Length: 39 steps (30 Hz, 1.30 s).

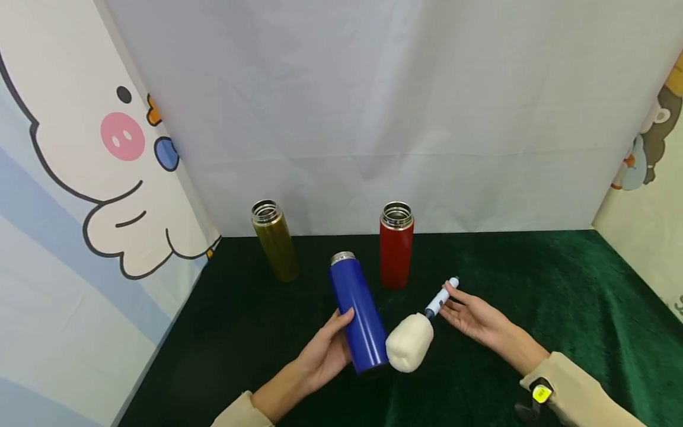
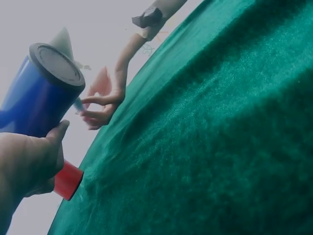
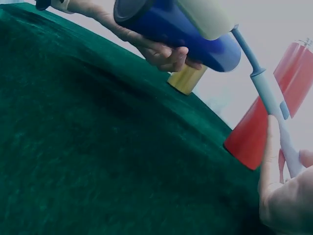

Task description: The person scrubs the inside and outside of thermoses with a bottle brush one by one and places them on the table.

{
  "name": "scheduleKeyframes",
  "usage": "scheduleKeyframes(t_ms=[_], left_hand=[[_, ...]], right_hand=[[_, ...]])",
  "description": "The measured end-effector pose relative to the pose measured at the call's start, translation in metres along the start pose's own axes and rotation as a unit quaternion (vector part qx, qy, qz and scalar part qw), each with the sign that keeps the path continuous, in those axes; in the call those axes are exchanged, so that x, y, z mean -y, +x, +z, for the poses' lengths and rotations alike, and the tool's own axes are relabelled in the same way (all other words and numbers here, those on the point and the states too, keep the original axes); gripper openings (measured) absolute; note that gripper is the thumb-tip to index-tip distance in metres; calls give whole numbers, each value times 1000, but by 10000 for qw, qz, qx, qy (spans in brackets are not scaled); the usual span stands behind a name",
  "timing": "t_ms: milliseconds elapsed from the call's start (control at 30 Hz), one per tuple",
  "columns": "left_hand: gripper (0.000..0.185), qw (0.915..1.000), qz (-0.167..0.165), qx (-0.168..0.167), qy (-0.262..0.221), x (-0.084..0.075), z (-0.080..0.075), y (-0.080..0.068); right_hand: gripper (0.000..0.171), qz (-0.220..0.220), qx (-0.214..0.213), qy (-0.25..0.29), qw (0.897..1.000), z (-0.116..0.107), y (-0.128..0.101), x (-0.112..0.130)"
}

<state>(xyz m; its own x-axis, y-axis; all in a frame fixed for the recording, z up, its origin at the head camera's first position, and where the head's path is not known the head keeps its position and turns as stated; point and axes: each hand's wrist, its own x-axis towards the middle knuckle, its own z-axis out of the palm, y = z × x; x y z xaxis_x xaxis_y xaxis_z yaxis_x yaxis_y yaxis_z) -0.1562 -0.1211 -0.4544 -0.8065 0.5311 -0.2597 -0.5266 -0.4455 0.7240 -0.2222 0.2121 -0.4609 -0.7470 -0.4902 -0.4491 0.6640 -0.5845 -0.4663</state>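
My left hand (image 1: 328,353) grips a blue bottle (image 1: 358,314) round its lower half, held above the cloth and tilted with its open metal mouth pointing up and away. In my right hand (image 1: 477,320) the light-blue handle of a bottle brush (image 1: 440,299) is pinched between thumb and fingers. The brush's white sponge head (image 1: 409,343) points down to the left and overlaps the bottle's lower right side in the head view. From the left wrist, the bottle's round base (image 2: 59,64) faces the camera. The right wrist view shows the brush's thin neck (image 3: 247,50) between sponge and handle.
A gold bottle (image 1: 276,242) without a lid stands at the back left of the dark green cloth (image 1: 512,267). Behind the blue bottle and brush stands a red bottle (image 1: 396,246), also lidless. A pale curtain (image 1: 373,118) hangs along the back edge.
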Motion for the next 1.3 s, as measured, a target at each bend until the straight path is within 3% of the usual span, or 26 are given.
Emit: scheduleKeyframes(t_ms=[100,267,467,567,700,867,1167,1300], left_hand=[[68,9996,0,93,258,1,0,0],[66,9986,-107,180,492,1,-2,0],[65,9980,-320,346,424,2,-3,-2],[66,9980,-331,356,394,2,-2,-3],[68,9991,-184,298,234,1,-2,-4],[69,9997,-49,247,52,-1,-2,-2],[73,9995,-80,266,-142,-1,1,-1],[70,9996,-54,242,101,1,2,-2]], right_hand=[[27,-79,-176,444,9988,8,5,2],[69,-396,-508,1337,9889,21,10,5],[75,-527,-461,1932,9787,28,13,5],[66,-440,-459,1757,9824,28,12,4],[41,-316,-325,1127,9926,22,8,1],[11,-154,17,608,9980,7,3,-3],[24,-113,358,-217,9991,-7,0,-2],[23,-94,367,-35,9993,-4,3,-1]])
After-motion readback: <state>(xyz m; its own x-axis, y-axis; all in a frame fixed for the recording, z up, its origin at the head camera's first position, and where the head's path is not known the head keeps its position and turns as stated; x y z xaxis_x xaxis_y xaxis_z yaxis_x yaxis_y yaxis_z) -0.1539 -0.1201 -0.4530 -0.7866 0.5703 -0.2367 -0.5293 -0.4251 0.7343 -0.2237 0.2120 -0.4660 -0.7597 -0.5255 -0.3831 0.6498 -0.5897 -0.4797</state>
